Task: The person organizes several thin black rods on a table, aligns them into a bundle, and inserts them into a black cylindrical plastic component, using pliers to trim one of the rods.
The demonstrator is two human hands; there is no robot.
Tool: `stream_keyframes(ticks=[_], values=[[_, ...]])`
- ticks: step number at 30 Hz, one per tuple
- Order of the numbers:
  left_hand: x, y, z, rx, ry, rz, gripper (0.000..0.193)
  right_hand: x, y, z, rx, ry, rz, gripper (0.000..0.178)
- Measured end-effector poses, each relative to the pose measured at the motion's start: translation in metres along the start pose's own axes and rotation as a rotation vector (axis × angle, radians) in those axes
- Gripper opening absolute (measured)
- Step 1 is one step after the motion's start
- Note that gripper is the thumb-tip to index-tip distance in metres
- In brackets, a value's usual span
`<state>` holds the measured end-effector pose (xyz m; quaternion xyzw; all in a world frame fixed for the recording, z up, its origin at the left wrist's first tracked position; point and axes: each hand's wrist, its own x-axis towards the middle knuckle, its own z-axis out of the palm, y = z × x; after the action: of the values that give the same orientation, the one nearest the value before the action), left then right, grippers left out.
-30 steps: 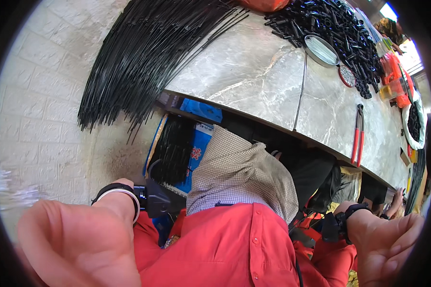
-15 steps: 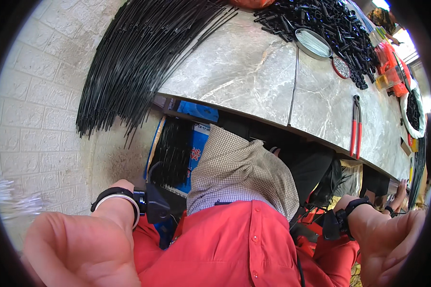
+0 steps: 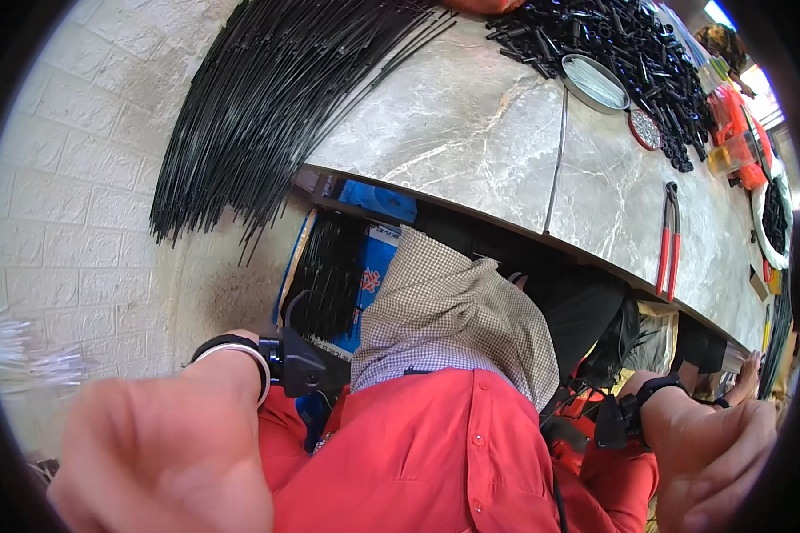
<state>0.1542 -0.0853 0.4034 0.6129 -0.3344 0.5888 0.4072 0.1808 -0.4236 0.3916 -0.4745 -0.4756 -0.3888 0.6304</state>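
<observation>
My left hand (image 3: 160,453) is raised close at the lower left, palm showing and smeared by motion. Its fingertips are hidden, so what it holds, if anything, does not show. My right hand (image 3: 720,466) is raised at the lower right with its fingers curled in; whatever they close on is hidden. Both wrists wear black straps with a dark device, and a pale bangle (image 3: 262,373) circles the left one. Blurred white strands (image 3: 31,360) lie beyond my left hand, by the wall. A checked cloth (image 3: 453,311) covers my lap, above my red garment.
A grey marble-patterned table (image 3: 471,133) carries black rods (image 3: 267,115), black tube pieces (image 3: 636,71), an oval tin (image 3: 594,84), a small round dish (image 3: 644,130) and red-handled pliers (image 3: 668,244). Under it stands a blue box (image 3: 378,258) beside black strands. Another person's hand (image 3: 745,377) shows at right.
My left hand has shifted slightly right and grown more blurred; my right hand has moved slightly left. The table and its contents have slid a little rightward in view.
</observation>
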Motion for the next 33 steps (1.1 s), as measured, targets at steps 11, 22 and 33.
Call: stream_keyframes(ticks=[11, 22, 33], values=[[-0.167, -0.152, -0.032, 1.171, -1.108, -0.494, 0.071, -0.040, 0.029, 0.019, -0.461, -0.231, 0.683, 0.023], [-0.184, -0.130, -0.004, 0.976, -1.181, -0.533, 0.052, -0.065, 0.055, 0.018, -0.427, -0.211, 0.937, 0.013], [-0.166, -0.108, -0.020, 0.758, -0.921, -0.983, 0.037, -0.119, 0.119, 0.058, 0.066, -0.465, 1.528, 0.020]])
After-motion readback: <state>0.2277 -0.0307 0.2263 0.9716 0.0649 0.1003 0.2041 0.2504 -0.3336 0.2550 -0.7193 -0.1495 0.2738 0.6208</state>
